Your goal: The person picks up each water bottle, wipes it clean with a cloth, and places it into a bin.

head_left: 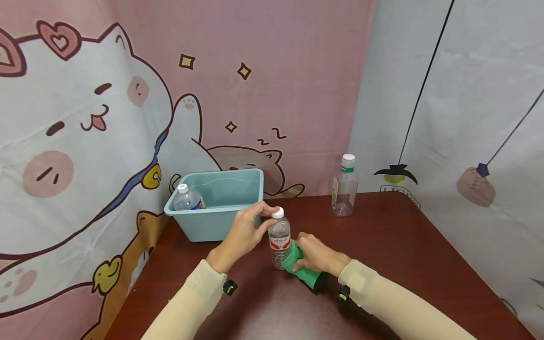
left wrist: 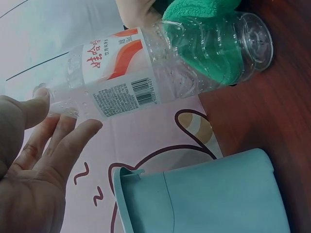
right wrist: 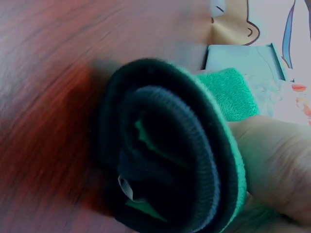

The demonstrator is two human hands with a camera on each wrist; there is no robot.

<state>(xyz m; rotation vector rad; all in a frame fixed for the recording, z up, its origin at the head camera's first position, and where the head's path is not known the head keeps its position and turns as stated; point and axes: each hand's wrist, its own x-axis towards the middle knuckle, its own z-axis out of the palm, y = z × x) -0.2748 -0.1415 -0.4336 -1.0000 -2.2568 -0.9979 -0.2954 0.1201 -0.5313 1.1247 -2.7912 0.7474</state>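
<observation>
A clear plastic water bottle (head_left: pixel 279 236) with a red-and-white label and white cap stands upright on the table. My left hand (head_left: pixel 243 230) pinches it at the cap and neck between thumb and fingers. In the left wrist view the bottle's label (left wrist: pixel 119 73) and barcode face the camera. My right hand (head_left: pixel 316 252) grips a rolled green cloth (head_left: pixel 303 274) and presses it against the bottle's lower side. The cloth's dark-edged rolled end (right wrist: pixel 165 145) fills the right wrist view, with the thumb (right wrist: pixel 277 165) lying along it.
A light blue bin (head_left: pixel 212 224) stands at the back left, with a white-capped bottle (head_left: pixel 187 199) in it. Another clear bottle (head_left: pixel 345 189), with a green neck band, stands at the back right of the dark red table (head_left: pixel 403 245). Printed curtains (head_left: pixel 297 94) hang behind.
</observation>
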